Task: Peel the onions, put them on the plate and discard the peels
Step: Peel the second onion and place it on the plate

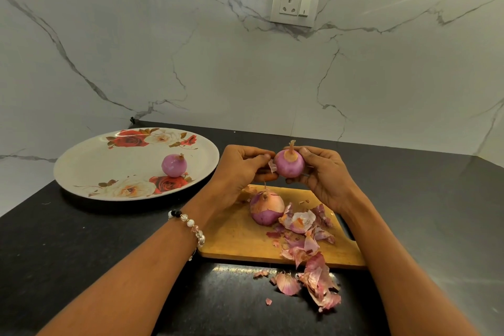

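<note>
While the right hand (321, 172) grips the round purple onion (289, 163) steady, left fingers (266, 157) pinch its loose peel (272, 166) for removal.

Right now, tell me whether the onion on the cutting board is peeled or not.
Not fully peeled: the onion on the cutting board wears dry tan skin over its top, purple flesh below.
</note>
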